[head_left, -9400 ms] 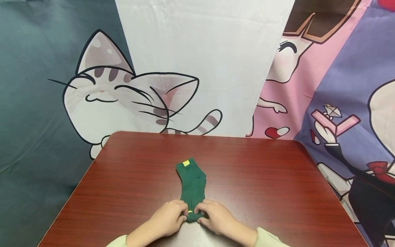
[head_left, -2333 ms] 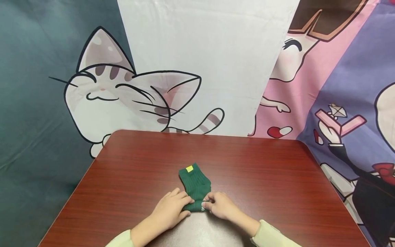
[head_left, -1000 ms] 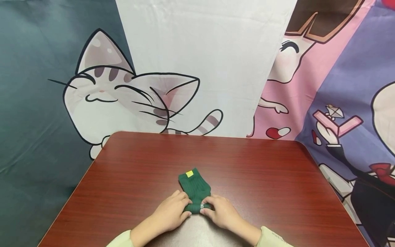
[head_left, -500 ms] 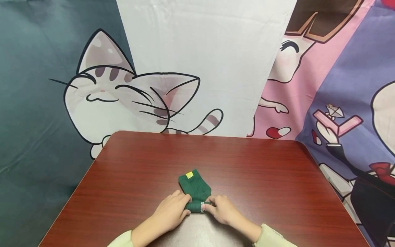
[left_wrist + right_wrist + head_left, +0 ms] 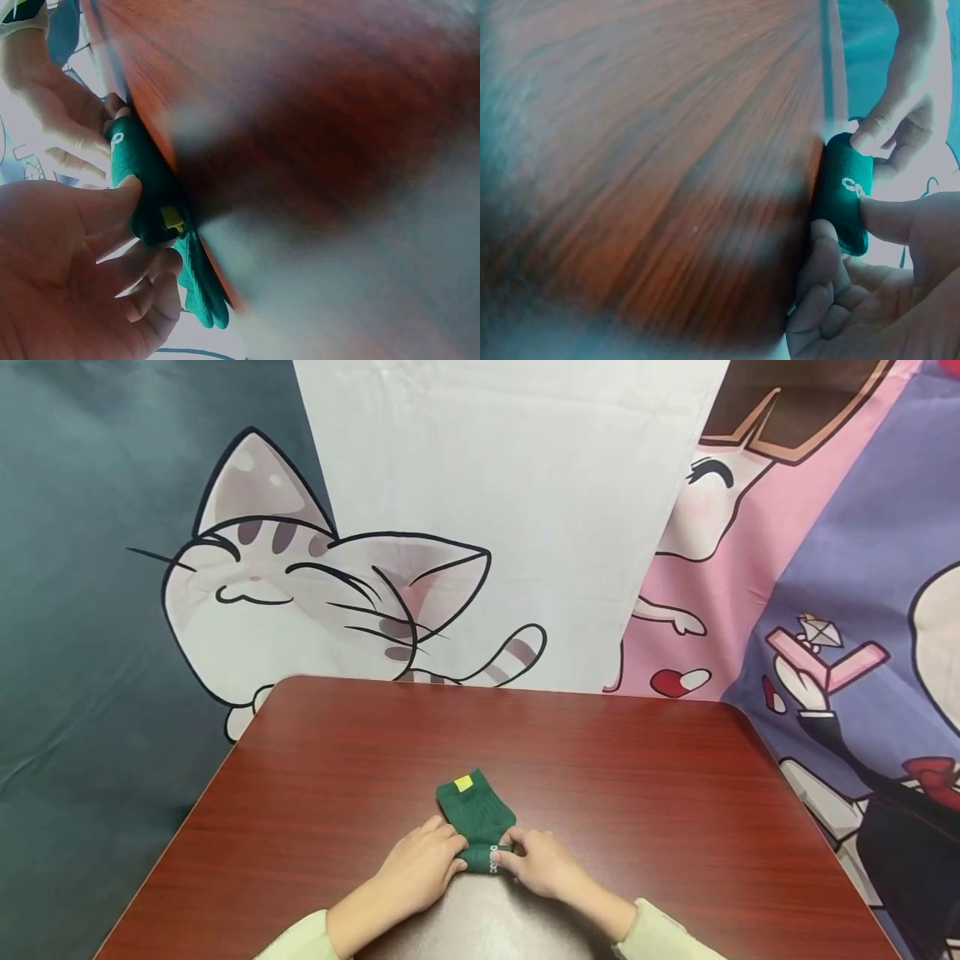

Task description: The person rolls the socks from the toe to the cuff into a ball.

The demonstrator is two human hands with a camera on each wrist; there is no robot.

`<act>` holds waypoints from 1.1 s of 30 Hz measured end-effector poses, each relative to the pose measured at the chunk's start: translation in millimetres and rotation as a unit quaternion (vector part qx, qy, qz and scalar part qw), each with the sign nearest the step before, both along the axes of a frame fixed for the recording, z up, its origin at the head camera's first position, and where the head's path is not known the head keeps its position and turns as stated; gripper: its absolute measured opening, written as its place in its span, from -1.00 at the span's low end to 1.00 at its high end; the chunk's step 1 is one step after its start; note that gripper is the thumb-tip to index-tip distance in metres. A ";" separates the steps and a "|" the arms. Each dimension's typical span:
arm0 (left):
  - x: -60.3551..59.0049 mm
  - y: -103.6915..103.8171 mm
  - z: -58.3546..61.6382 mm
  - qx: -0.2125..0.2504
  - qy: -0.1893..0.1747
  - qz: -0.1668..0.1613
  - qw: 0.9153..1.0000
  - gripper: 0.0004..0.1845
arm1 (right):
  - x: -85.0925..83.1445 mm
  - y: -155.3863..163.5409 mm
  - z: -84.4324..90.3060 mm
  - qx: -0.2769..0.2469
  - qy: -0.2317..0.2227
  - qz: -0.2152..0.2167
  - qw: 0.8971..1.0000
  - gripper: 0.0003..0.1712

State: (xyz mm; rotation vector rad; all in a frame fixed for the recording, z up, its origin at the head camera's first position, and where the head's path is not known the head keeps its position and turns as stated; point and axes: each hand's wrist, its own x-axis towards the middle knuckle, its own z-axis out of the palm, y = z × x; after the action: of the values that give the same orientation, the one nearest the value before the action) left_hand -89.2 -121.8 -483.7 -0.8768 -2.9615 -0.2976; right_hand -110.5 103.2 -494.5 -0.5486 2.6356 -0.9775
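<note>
A dark green ribbed pair of socks lies on the table, its far part flat with a yellow tag at the far end. The near part is wound into a thick roll bearing white lettering. My left hand pinches the roll's left end, thumb on the near side. At the other end my right hand pinches it beside the lettering. In the left wrist view, another yellow tag shows in the end of the roll, and the loose fabric extends beyond it.
The reddish-brown wooden table has rounded far corners. Behind it hangs a cloth backdrop printed with a cartoon cat and other figures. Pale green sleeves cover the forearms.
The socks' near end, laid out long at first, has been rolled away from me, shortening the flat part. Over the last second the roll has shifted only slightly, both hands staying on it.
</note>
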 end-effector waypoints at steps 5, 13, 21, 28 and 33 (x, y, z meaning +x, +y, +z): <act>-1.7 0.1 0.7 -0.005 0.002 -0.005 1.000 -0.76 | 2.5 0.8 2.1 -0.033 -0.005 0.004 0.999 -0.83; -2.9 -1.1 0.6 -0.002 -0.004 0.004 1.000 -0.74 | 8.9 2.3 1.8 -0.031 0.052 0.011 0.998 -0.59; -5.6 -2.6 0.2 -0.001 -0.010 0.006 1.000 -0.73 | 9.4 0.8 -0.4 -0.024 0.086 0.013 0.996 -0.56; -4.0 -3.2 0.1 0.017 -0.026 0.013 0.999 -0.73 | 6.4 -0.6 -4.4 -0.003 0.084 0.008 0.996 -0.71; -1.2 -4.3 0.5 0.015 -0.015 0.020 1.000 -0.66 | 3.3 -0.8 -5.8 0.002 0.069 0.008 0.998 -0.74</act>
State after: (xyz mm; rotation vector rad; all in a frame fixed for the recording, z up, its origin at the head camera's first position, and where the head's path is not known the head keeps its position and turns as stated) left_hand -90.3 -126.2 -483.2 -0.8173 -2.9898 -0.3572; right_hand -107.1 102.4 -500.3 -0.6571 2.7475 -0.9631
